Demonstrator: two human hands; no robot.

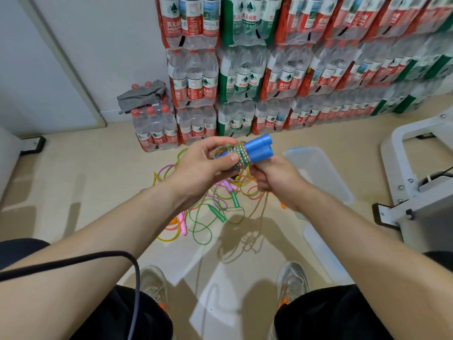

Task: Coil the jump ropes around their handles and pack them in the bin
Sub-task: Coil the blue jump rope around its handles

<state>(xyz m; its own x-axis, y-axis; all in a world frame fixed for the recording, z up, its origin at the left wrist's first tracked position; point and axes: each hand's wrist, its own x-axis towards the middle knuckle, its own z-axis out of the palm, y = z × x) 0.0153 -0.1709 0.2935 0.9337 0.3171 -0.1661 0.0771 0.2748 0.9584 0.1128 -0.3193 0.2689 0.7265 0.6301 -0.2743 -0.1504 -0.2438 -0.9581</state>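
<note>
1. Two blue handles lie side by side in midair, left of the clear bin, their long axis slanting up-right.
2. Left hand grips their wrapped end, thumb on the braided rope.
3. Right hand curls round the rope's loose length.

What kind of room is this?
Probably a storeroom or back room: shrink-wrapped packs of bottled water are stacked high against the wall, and a clear plastic bin sits on the floor beside loose jump ropes.
</note>
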